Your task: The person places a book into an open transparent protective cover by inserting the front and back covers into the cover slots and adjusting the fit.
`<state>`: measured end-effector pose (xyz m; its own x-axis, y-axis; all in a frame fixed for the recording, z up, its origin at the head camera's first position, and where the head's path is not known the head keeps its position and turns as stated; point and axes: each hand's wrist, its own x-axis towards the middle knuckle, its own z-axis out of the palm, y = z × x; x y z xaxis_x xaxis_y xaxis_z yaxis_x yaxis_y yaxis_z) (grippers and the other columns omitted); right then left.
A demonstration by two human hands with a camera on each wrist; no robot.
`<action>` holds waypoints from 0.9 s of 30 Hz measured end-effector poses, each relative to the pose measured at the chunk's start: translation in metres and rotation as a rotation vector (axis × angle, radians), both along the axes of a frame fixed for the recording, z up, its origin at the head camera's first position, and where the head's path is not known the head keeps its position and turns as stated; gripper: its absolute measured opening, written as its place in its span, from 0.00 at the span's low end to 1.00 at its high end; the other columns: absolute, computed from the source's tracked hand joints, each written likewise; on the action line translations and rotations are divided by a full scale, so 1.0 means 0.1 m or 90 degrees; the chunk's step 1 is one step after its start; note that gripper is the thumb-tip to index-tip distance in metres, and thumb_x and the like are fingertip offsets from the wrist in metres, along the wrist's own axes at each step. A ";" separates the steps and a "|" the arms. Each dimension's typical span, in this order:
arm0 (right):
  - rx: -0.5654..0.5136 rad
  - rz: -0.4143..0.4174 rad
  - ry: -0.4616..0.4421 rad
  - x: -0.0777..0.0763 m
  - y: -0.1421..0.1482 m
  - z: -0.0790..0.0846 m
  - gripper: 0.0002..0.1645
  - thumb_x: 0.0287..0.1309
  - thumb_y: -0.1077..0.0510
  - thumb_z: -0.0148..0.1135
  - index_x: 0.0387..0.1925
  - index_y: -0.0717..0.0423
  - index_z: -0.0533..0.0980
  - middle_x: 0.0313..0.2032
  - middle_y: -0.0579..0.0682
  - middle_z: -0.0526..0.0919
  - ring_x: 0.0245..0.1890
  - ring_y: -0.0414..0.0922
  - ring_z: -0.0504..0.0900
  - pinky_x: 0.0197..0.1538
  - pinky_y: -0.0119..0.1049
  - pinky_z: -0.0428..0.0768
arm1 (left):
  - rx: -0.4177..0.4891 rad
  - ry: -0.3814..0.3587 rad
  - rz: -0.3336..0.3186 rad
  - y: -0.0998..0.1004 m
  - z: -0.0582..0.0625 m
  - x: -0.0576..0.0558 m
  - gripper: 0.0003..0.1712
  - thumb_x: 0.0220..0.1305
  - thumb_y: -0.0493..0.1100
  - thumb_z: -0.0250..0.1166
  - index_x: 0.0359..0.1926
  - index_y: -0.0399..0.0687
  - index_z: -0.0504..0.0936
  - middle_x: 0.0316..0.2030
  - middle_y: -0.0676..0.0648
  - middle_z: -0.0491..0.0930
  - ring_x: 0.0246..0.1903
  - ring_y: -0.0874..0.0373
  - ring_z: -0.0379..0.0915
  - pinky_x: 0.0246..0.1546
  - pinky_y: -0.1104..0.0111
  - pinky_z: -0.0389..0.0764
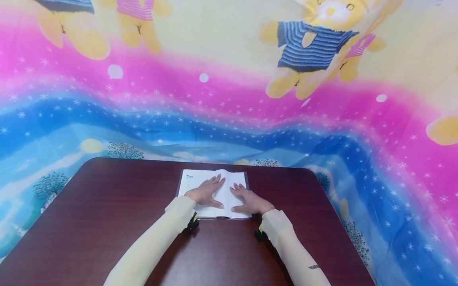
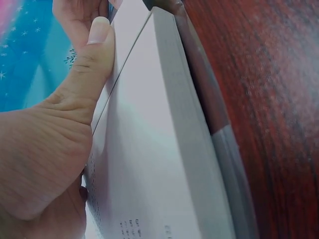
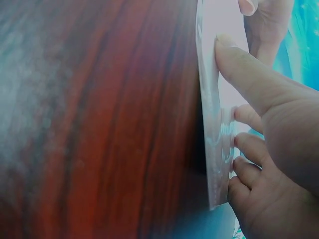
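Observation:
An open book (image 1: 191, 183) with white pages and a clear plastic cover lies on the table. Spread fingers of my left hand (image 1: 206, 192) rest on the left page, close to the fold. On the right page lies my right hand (image 1: 251, 201), its fingers stretched out toward the middle. The left wrist view shows the thick page block (image 2: 144, 129) with small print near the bottom, and the left thumb (image 2: 82, 74) lying along the paper. In the right wrist view, the right thumb (image 3: 244, 69) presses the page above the shiny cover edge (image 3: 214, 164).
The dark red-brown wooden table (image 1: 118, 206) extends on all sides of the book. Behind it and along its sides hangs a colourful cloth (image 1: 229, 107) printed with bears and snowflakes. Black wrist straps (image 1: 193, 222) sit below the pale sleeves.

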<state>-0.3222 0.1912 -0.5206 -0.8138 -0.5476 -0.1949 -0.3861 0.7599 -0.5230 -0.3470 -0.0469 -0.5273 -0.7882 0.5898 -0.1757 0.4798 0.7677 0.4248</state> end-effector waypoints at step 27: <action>-0.103 -0.070 0.029 -0.05 0.03 -0.07 0.40 0.73 0.49 0.59 0.77 0.59 0.59 0.77 0.58 0.59 0.79 0.57 0.53 0.76 0.58 0.59 | 0.022 0.013 -0.008 0.07 0.04 0.04 0.64 0.59 0.62 0.73 0.81 0.42 0.45 0.81 0.38 0.36 0.80 0.40 0.34 0.78 0.48 0.43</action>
<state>-0.3269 0.1946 -0.5273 -0.8762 -0.4762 -0.0738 -0.3311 0.7061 -0.6259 -0.3428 -0.0399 -0.5230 -0.7839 0.6053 -0.1385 0.4982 0.7463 0.4414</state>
